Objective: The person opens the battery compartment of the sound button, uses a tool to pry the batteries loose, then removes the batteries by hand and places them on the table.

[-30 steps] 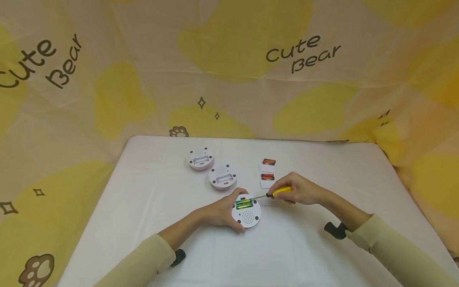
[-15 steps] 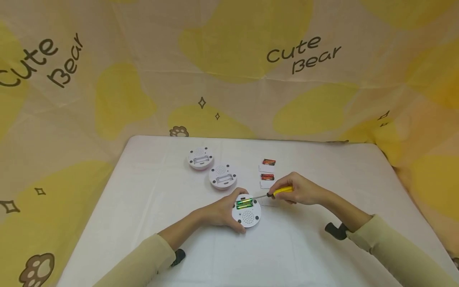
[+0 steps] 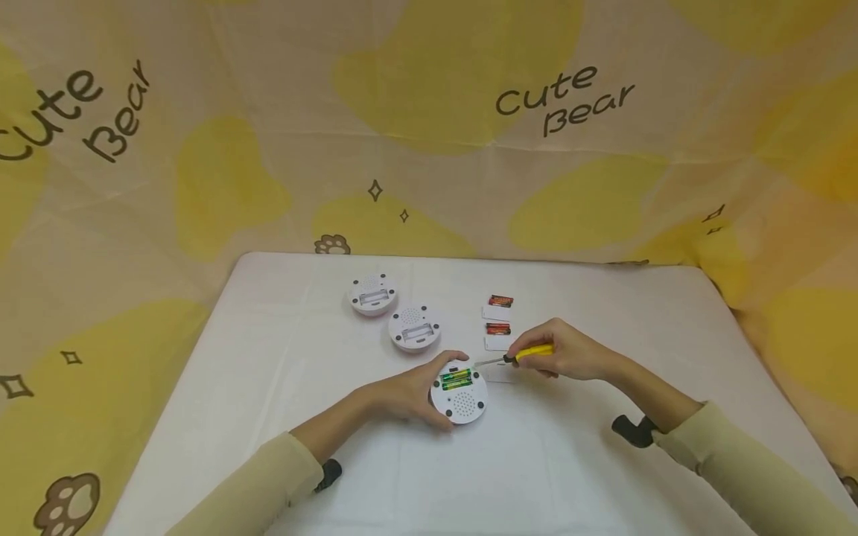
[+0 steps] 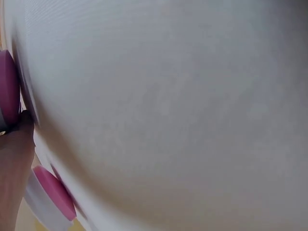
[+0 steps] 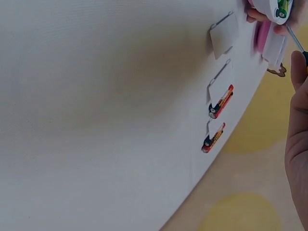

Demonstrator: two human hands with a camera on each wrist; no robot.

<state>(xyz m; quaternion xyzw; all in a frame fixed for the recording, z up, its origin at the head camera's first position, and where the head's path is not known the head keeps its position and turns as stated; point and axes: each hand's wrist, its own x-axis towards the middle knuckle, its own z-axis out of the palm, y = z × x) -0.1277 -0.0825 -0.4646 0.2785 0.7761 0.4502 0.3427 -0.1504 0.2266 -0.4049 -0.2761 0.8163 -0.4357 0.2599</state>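
Note:
My left hand (image 3: pixel 409 394) grips the side of a round white device (image 3: pixel 465 408), its thumb and fingers spread around the rim. The device lies face down, with speaker holes and dark feet showing. Two green batteries (image 3: pixel 457 380) sit side by side in its compartment. My right hand (image 3: pixel 573 351) holds a screwdriver (image 3: pixel 541 349) by its yellow handle, the thin shaft aimed left. Its tip is right at the compartment's upper right corner. In the left wrist view, the device's pink side (image 4: pixel 8 89) shows past the left hand. The screwdriver shaft (image 5: pixel 294 38) also appears in the right wrist view.
Two similar white devices (image 3: pixel 414 331) with bare battery compartments lie behind the left hand. Right of them are flat white covers (image 3: pixel 497 343) and two pairs of red batteries (image 3: pixel 498 328). One more cover (image 3: pixel 499 377) lies beside the held device. A patterned cloth (image 3: pixel 429 149) hangs behind the table.
My right hand has shifted slightly right, drawing the screwdriver tip back from the batteries toward the compartment's corner. The left hand keeps its grip, and the device has tilted or shifted slightly left.

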